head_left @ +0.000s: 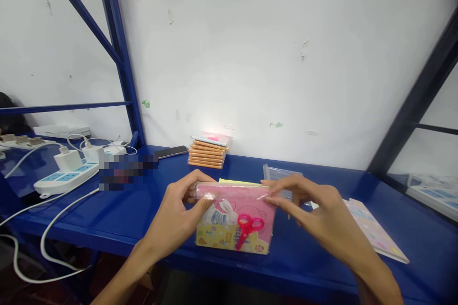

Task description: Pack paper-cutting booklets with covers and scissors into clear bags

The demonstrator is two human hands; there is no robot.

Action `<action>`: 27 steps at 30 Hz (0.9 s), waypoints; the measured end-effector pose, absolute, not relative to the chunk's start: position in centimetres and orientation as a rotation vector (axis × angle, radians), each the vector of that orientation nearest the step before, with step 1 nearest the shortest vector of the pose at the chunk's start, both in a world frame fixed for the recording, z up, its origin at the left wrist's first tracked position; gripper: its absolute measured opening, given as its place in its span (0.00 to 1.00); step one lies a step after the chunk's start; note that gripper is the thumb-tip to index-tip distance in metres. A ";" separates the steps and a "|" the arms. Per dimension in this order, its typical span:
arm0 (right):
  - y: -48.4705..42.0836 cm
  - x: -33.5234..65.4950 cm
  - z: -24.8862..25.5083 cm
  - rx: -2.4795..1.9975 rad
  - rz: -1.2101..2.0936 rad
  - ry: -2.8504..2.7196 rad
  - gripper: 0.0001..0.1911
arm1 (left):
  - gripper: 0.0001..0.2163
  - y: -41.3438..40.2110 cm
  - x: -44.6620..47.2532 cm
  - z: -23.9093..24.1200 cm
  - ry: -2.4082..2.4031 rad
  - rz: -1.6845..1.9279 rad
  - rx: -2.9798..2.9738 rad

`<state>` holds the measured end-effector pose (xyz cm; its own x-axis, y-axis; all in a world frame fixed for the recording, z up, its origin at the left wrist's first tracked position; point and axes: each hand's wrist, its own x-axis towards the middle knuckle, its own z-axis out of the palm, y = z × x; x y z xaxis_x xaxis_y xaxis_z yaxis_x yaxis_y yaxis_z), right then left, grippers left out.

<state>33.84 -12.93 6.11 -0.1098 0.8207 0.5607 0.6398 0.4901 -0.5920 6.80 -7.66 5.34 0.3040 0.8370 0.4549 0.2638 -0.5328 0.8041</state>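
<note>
A clear plastic bag (236,192) stands upright near the table's front edge. Inside it shows a pink and yellow booklet (218,238) with a white rabbit on the cover. Small pink scissors (246,228) lie against the cover, handles upward. My left hand (186,209) grips the bag's top left corner, thumb in front and fingers behind. At the top right corner, my right hand (307,200) pinches the bag's edge between thumb and fingers, where a thin whitish strip (263,197) shows. A yellow sheet edge (239,182) sticks up behind the top.
Several packets form a stack (206,155) by the wall, near a dark phone (171,152). Clear plastic sleeves (282,173) lie behind my right hand. A pastel booklet (375,231) rests at right. A power strip (67,176) with white cables is at left, beside blue frame posts (125,76).
</note>
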 end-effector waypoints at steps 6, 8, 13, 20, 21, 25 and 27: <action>-12.5 33.9 6.0 -1.078 0.503 -1.786 0.14 | 0.07 -7.4 6.8 4.9 0.984 1.228 1.929; -12.3 34.1 5.9 -1.074 0.505 -1.817 0.14 | 0.08 -7.3 6.7 4.9 0.984 1.218 1.917; -12.0 34.5 5.7 -1.086 0.383 -1.900 0.15 | 0.09 -7.0 6.2 4.8 0.945 1.159 1.914; -12.1 34.2 5.6 -1.133 0.300 -1.846 0.12 | 0.07 -5.6 5.2 4.2 0.782 1.221 2.130; -12.2 34.0 5.6 -1.151 0.275 -1.834 0.12 | 0.08 -5.6 5.0 4.3 0.766 1.190 2.174; -12.6 33.1 5.7 -1.188 0.162 -1.829 0.13 | 0.10 -6.3 5.0 4.8 0.753 1.163 2.258; -12.6 32.7 5.6 -1.181 0.086 -1.832 0.17 | 0.14 -6.6 5.3 4.8 0.806 1.214 2.286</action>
